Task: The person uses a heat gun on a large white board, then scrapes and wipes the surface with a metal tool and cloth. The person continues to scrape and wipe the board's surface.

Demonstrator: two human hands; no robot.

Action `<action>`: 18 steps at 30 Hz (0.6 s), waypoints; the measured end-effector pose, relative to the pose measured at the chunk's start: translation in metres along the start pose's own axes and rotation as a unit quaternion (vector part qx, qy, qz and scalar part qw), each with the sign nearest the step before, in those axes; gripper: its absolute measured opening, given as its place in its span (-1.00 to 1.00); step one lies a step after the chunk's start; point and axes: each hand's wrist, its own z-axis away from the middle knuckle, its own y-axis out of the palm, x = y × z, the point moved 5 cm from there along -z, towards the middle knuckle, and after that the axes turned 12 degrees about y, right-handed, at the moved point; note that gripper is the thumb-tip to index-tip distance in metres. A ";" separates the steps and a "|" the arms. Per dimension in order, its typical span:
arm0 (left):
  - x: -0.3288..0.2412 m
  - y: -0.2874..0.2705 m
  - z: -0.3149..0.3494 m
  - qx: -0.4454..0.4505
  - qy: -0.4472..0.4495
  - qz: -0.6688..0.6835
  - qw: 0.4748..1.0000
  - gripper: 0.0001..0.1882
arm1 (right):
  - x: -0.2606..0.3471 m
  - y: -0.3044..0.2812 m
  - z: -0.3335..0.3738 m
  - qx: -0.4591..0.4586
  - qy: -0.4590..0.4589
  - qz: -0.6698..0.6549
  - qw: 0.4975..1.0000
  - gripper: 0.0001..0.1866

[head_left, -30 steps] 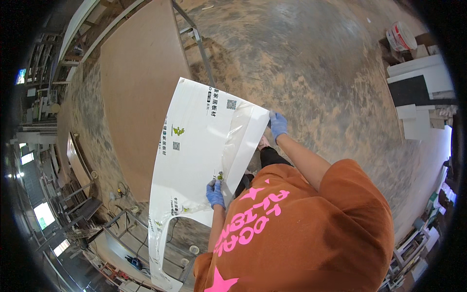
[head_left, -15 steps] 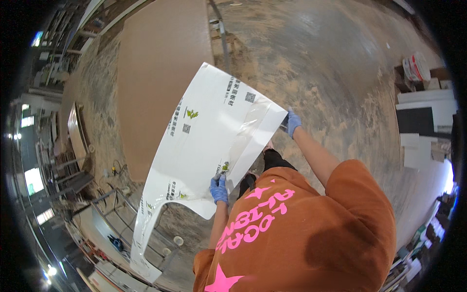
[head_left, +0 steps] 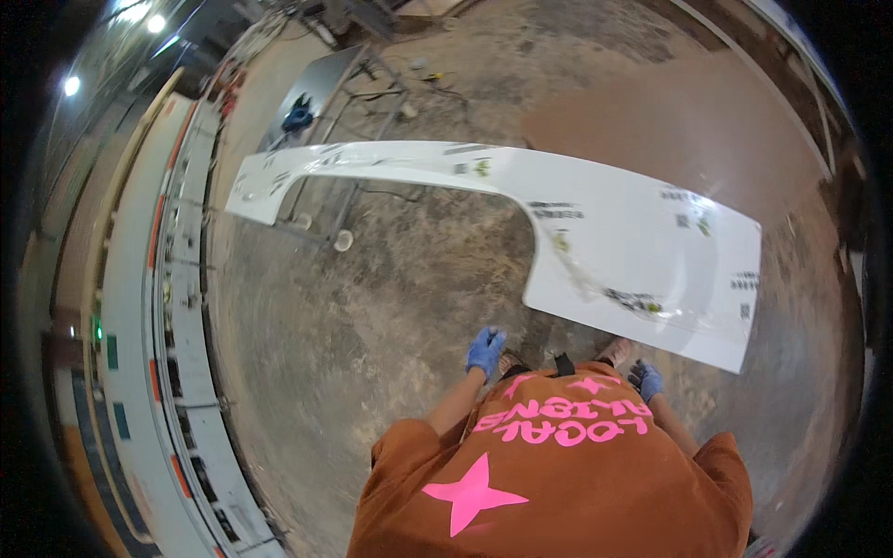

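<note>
A large white panel (head_left: 642,260) with a long curved arm stretches across in front of me, its broad end to the right and its narrow end to the left. Clear film with printed marks and green logos covers it. My left hand (head_left: 484,352), in a blue glove, hangs below the curved cut-out, its fingers loosely apart and holding nothing. Below the broad end is my right hand (head_left: 646,379), gloved in blue and grey, away from the panel with its fingers partly spread. What bears the panel is mostly hidden beneath it.
A metal frame (head_left: 349,200) stands under the panel's narrow end, near a white round object (head_left: 343,241). Far right lies a brown board (head_left: 670,130). A long pale machine (head_left: 139,279) runs along the left. Cables (head_left: 446,88) trail on the dusty floor behind.
Both hands have let go of the white panel and drawn back toward my body. My view has swung left, bringing the long machine into sight; the panel now lies crosswise ahead.
</note>
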 end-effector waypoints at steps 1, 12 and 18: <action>0.022 -0.029 0.010 -0.017 -0.046 0.005 0.999 -0.65 | -0.001 0.035 0.001 0.022 0.005 0.014 1.000 -0.71; 0.143 -0.245 0.114 -0.154 -0.170 -0.037 0.973 -0.48 | -0.041 0.405 0.122 0.134 -0.184 0.515 0.827 -0.51; 0.200 -0.249 0.069 -0.292 -0.183 0.224 0.912 -0.56 | -0.074 0.524 0.128 0.179 -0.130 0.753 0.620 -0.29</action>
